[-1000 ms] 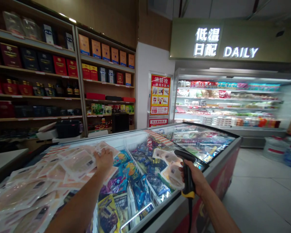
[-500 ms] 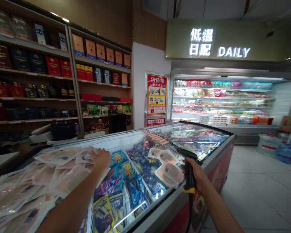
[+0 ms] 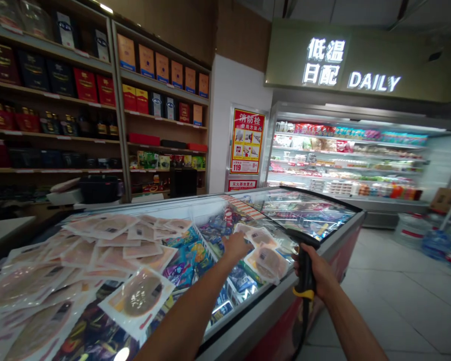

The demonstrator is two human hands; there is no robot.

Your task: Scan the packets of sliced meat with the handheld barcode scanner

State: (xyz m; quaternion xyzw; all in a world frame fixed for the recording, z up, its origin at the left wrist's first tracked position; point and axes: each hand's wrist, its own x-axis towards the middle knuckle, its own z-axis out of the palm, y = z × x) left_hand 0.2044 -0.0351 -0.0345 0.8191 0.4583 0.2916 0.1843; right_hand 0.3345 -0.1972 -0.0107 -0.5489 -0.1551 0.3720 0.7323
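My right hand [image 3: 321,273] is wrapped round the handle of a black and yellow barcode scanner [image 3: 305,271], whose cable hangs down in front of the freezer. My left hand [image 3: 236,246] reaches forward over the glass, fingers apart, beside a small group of flat clear-and-white food packets [image 3: 267,263]. Its fingertips partly overlap the packets, and I cannot tell whether they touch. On the left, a large heap of similar packets [image 3: 86,250] covers the glass top. One packet [image 3: 137,296] lies at the heap's near edge, its printed label facing up.
The chest freezer [image 3: 244,326] runs away to the right, with bagged frozen food [image 3: 188,260] under its glass. Shelves of boxed goods [image 3: 161,115] stand behind on the left. A lit open fridge [image 3: 346,160] is at the back; water bottles [image 3: 441,233] stand on the floor right.
My left hand has left the heap and moved right, towards the small group of packets. A packet now shows at the heap's near edge. The scanner stays in my right hand.
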